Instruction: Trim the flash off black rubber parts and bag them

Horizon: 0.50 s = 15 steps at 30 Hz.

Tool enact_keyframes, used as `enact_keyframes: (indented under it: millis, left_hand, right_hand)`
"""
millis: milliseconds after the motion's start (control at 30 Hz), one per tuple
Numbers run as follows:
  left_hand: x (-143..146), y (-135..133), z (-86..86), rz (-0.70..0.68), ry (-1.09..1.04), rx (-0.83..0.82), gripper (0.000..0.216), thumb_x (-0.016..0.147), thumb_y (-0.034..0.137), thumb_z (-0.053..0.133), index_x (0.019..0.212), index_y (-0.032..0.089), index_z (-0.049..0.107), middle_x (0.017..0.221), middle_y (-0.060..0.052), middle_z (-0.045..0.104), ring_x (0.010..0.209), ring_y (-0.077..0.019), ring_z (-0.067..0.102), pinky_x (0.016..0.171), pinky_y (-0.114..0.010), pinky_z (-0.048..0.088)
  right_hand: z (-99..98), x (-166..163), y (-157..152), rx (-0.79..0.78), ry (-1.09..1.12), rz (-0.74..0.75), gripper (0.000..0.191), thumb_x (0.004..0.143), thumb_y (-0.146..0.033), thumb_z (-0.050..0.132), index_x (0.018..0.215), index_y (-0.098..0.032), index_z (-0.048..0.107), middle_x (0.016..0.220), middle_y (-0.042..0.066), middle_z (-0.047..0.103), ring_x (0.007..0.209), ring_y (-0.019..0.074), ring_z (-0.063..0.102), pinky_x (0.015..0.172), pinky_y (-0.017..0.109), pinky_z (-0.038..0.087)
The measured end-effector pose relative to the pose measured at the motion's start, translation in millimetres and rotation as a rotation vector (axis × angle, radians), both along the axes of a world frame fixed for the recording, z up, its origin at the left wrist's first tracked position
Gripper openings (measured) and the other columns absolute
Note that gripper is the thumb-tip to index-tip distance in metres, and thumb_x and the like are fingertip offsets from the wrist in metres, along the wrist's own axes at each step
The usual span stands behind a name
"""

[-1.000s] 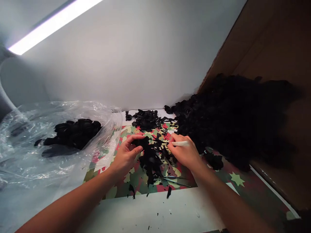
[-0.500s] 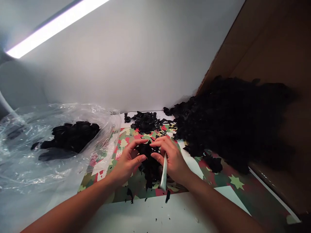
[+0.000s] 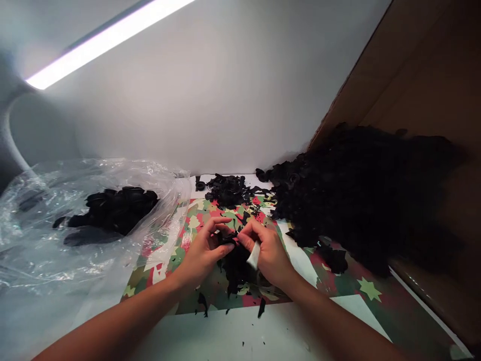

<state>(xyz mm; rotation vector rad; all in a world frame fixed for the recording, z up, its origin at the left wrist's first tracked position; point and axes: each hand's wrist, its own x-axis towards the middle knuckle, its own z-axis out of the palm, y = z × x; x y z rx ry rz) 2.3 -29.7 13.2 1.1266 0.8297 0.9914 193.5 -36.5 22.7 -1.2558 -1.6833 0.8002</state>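
Observation:
My left hand (image 3: 208, 246) is closed with thumb and fingertips around a black rubbery piece (image 3: 226, 237). My right hand (image 3: 267, 247) meets it from the right, thumb and forefinger pinched at the piece's edge. A pale, flat-ended tool (image 3: 254, 256) is tucked in that same hand, its end pointing down toward me; its working tip is hidden by the fingers. Beneath both hands lies a small heap of black scraps (image 3: 236, 273) on a camouflage-and-star patterned sheet (image 3: 158, 286).
On the left, a clear plastic bag (image 3: 45, 250) holds black ring-like pieces (image 3: 120, 208). A tilted cardboard box (image 3: 421, 75) spills a large black pile (image 3: 338, 195) on the right. More black scraps (image 3: 227, 189) lie behind the hands. A lit tube lamp (image 3: 112, 42) hangs upper left.
My right hand has turned, so the tool's end looks shorter and points lower left. Its fingertips have closed in on the black piece. The whole view has shifted slightly.

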Motion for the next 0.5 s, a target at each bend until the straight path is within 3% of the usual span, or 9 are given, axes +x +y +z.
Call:
enact_keyframes:
  millis: [100,133,267,333,500]
  left_hand:
    - [-0.4,-0.2,2.1,-0.001,-0.002,-0.022,0.055,0.079,0.018,0.076,0.129,0.025,0.054,0.104,-0.003,0.064,0.097,-0.0188,0.064,0.087,-0.031,0.049]
    - [-0.6,-0.2,2.7,-0.002,0.021,-0.010,0.059,0.080,0.016,0.075,0.132,0.025,0.052,0.102,-0.003,0.065,0.095,-0.0187,0.064,0.086,-0.031,0.049]
    - [0.9,-0.5,1.2,-0.008,0.139,0.080,0.065,0.080,0.014,0.070,0.140,0.024,0.045,0.096,-0.002,0.065,0.094,-0.0193,0.065,0.086,-0.032,0.050]
    - [2.3,-1.0,-2.0,0.001,0.211,0.150,0.064,0.079,0.013,0.069,0.138,0.024,0.046,0.098,-0.002,0.064,0.095,-0.0197,0.064,0.087,-0.033,0.050]
    - [3.7,-3.2,-8.3,0.091,0.392,0.312,0.057,0.073,0.008,0.068,0.125,0.023,0.052,0.106,-0.004,0.064,0.093,-0.0195,0.064,0.081,-0.031,0.050]
  right_hand:
    - [-2.5,16.9,12.3,-0.017,-0.068,-0.199,0.019,0.093,-0.031,0.056,0.076,-0.022,0.054,0.065,-0.003,0.055,0.058,0.0140,0.047,0.057,0.025,0.035]
    - [-3.4,22.7,16.2,-0.053,-0.113,-0.198,0.018,0.090,-0.030,0.058,0.074,-0.022,0.054,0.063,-0.004,0.054,0.057,0.0139,0.046,0.056,0.026,0.035]
    - [-0.7,27.7,18.0,-0.116,-0.125,0.038,0.012,0.088,-0.030,0.060,0.087,-0.021,0.067,0.087,0.002,0.067,0.081,0.0188,0.061,0.070,0.027,0.045]
    - [3.3,18.9,11.3,-0.091,-0.049,0.079,0.018,0.092,-0.031,0.056,0.097,-0.022,0.070,0.100,0.004,0.069,0.094,0.0203,0.062,0.079,0.029,0.046]
    - [3.4,-3.7,-3.4,-0.171,0.032,0.126,0.020,0.091,-0.040,0.063,0.084,-0.021,0.063,0.075,-0.002,0.062,0.070,0.0156,0.056,0.065,0.026,0.040]
